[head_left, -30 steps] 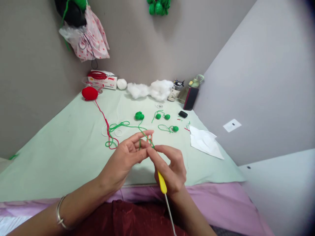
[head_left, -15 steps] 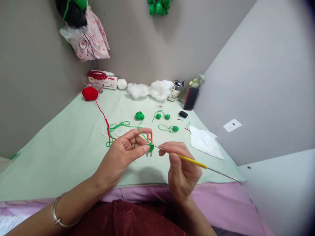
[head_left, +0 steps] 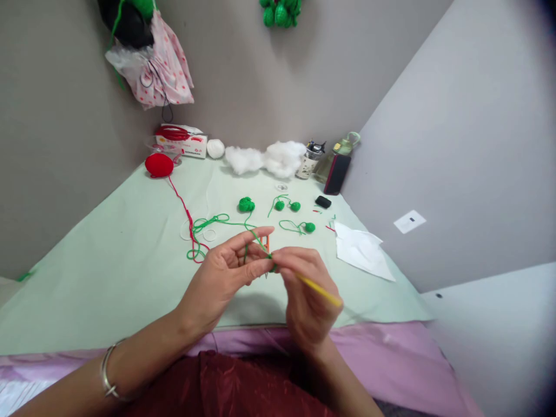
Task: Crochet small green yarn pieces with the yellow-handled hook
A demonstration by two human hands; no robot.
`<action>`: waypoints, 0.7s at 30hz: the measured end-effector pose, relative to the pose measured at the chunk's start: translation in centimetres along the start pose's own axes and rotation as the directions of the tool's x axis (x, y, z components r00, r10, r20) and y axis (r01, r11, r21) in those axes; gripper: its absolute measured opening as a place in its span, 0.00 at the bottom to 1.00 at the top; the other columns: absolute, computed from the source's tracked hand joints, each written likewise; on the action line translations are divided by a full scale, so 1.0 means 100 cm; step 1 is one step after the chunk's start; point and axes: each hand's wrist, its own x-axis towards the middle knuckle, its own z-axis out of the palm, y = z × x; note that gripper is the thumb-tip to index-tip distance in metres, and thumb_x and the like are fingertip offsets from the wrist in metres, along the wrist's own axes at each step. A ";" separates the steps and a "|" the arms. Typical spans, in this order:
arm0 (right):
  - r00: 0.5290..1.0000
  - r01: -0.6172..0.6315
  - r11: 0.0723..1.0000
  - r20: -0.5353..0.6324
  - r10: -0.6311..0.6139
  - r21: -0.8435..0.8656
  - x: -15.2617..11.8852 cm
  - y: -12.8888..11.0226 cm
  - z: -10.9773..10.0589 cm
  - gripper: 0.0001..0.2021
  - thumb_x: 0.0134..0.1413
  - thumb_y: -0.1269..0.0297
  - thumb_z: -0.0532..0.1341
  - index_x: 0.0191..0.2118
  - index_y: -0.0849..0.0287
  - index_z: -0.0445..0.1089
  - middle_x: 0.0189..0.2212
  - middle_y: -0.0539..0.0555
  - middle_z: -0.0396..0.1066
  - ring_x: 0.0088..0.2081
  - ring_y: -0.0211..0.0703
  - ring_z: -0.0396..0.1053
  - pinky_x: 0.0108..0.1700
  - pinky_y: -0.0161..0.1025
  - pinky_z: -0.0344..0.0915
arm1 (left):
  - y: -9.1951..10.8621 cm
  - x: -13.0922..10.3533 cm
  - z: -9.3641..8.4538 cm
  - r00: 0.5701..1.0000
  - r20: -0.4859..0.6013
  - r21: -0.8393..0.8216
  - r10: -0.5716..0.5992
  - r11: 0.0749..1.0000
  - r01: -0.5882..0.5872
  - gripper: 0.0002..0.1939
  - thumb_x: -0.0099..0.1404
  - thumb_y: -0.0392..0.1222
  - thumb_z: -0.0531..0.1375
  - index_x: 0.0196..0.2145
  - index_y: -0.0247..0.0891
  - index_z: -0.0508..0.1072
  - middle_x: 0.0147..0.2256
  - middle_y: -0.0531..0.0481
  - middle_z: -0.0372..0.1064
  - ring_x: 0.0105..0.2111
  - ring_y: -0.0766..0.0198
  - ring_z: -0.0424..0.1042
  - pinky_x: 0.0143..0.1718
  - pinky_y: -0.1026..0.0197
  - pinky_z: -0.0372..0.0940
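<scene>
Between the thumb and fingers of my left hand [head_left: 230, 266] is a small green crochet piece [head_left: 273, 267], mostly covered by the fingertips. Green yarn [head_left: 259, 242] runs over my left index finger toward the table. My right hand [head_left: 308, 289] grips a crochet hook [head_left: 319, 291] by its yellow handle, its tip hidden at the piece where both hands meet. The hook's rear end is blurred. Behind my fingers, orange thread snips [head_left: 264, 240] lie on the table, partly hidden.
Ahead lie a green yarn bundle [head_left: 247, 204] and small green crochet balls [head_left: 309, 227]. A red yarn ball [head_left: 158, 165] sits at left. White stuffing [head_left: 284, 159], a pen cup [head_left: 308, 162] and a phone [head_left: 337, 175] line the back. White paper [head_left: 365, 255] lies at right.
My right hand has moved left with the crochet hook, up against the left fingertips. My left hand has shifted slightly right, covering more of the crochet piece and the snips.
</scene>
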 end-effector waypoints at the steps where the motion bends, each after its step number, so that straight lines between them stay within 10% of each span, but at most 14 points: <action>1: 0.997 0.072 0.994 0.006 -0.072 -0.086 -0.001 0.000 -0.001 0.16 0.66 0.77 0.62 0.51 0.50 0.80 0.42 0.55 0.78 0.41 0.43 0.77 0.41 0.41 0.77 | 0.000 0.001 0.000 0.999 0.005 -0.023 -0.034 0.999 0.035 0.24 0.59 0.38 0.74 0.54 0.47 0.82 0.31 0.56 0.70 0.29 0.69 0.61 0.32 0.65 0.58; 5: 0.999 0.030 0.997 -0.023 -0.032 -0.074 0.002 0.005 -0.008 0.15 0.65 0.76 0.63 0.50 0.51 0.80 0.40 0.54 0.79 0.40 0.43 0.77 0.41 0.41 0.76 | 0.003 0.005 0.000 0.984 0.038 -0.149 -0.176 0.972 0.180 0.20 0.60 0.44 0.74 0.50 0.40 0.84 0.33 0.52 0.72 0.28 0.70 0.61 0.39 0.62 0.64; 9: 0.977 -0.192 0.946 -0.044 0.210 0.262 0.012 0.006 -0.011 0.10 0.70 0.69 0.60 0.42 0.51 0.80 0.31 0.50 0.75 0.30 0.39 0.72 0.34 0.40 0.73 | 0.005 0.006 -0.001 0.996 0.001 -0.106 -0.084 0.991 0.084 0.15 0.59 0.40 0.74 0.45 0.43 0.86 0.31 0.54 0.70 0.31 0.68 0.65 0.42 0.62 0.65; 21: 0.942 -0.325 0.833 0.079 0.325 0.448 0.012 0.009 -0.011 0.10 0.72 0.61 0.58 0.41 0.56 0.76 0.35 0.54 0.82 0.29 0.39 0.77 0.32 0.39 0.76 | 0.007 0.001 -0.001 1.000 0.007 0.042 -0.008 0.999 0.008 0.18 0.60 0.39 0.73 0.49 0.46 0.84 0.33 0.54 0.72 0.35 0.65 0.69 0.44 0.61 0.66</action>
